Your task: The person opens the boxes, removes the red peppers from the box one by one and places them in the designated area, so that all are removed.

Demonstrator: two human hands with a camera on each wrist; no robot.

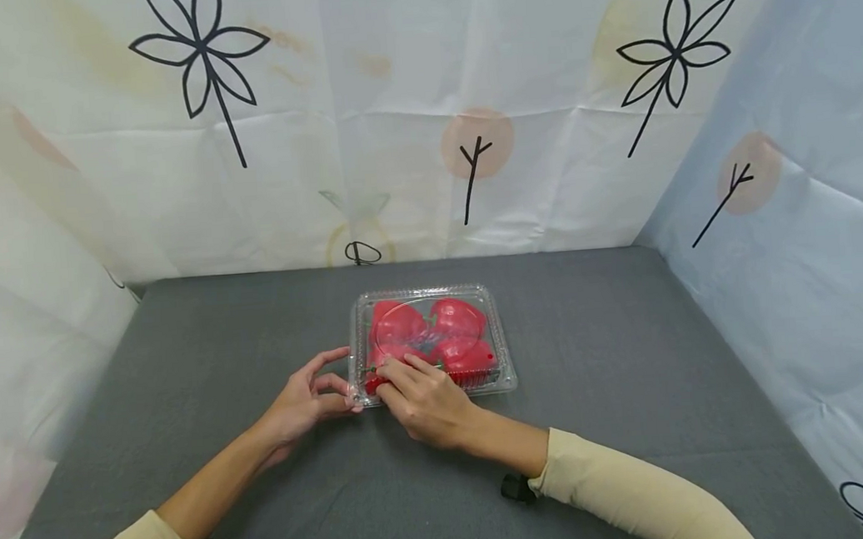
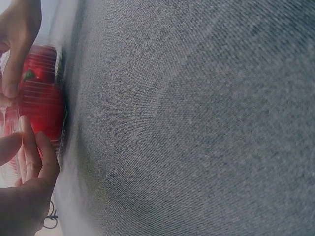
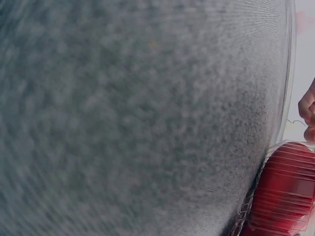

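Note:
A clear plastic clamshell box (image 1: 505, 356) sits on the grey cloth, with several red bell peppers (image 1: 459, 316) inside. My left hand (image 1: 301, 404) grips its front left corner, one finger stretched along the left side and the thumb low at the rim. My right hand (image 1: 429, 407) reaches over the front edge, its bent fingers and thumb holding the lid rim near that corner. Seen from the left wrist, both the left hand (image 2: 34, 177) and the right hand (image 2: 22, 37) meet the rim close together. Exact fingertip contact is partly hidden. In the right wrist view the ribbed box wall (image 3: 283, 191) shows at lower right.
Grey cloth (image 1: 594, 333) covers the table around the box. White printed curtains (image 1: 403, 71) stand behind it and on both sides. Dark wrist straps (image 1: 518, 489) show below the sleeves.

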